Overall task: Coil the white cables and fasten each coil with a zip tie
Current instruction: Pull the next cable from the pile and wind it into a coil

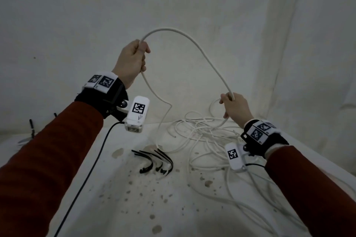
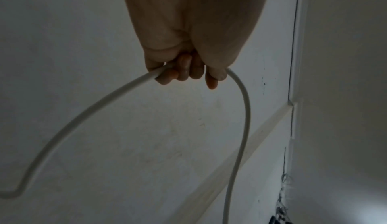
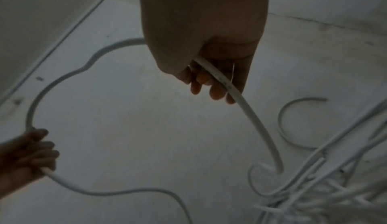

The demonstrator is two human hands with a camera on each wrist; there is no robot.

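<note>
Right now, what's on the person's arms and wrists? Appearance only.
Dark red sleeves on both arms. Each wrist wears a black strap topped by a white band with black square-pattern markers. A white camera module with its own marker hangs under each wrist; a black cable trails from the left one.

My head camera looks forward and down from above, taking in both raised arms, the table (image 1: pixel 107 208) and the far wall. Each wrist camera sits close behind its palm, looking along the fingers: the left toward the wall, the right down at the table. All three share the white cable (image 1: pixel 194 44) (image 2: pixel 245 105) (image 3: pixel 251 120)
</note>
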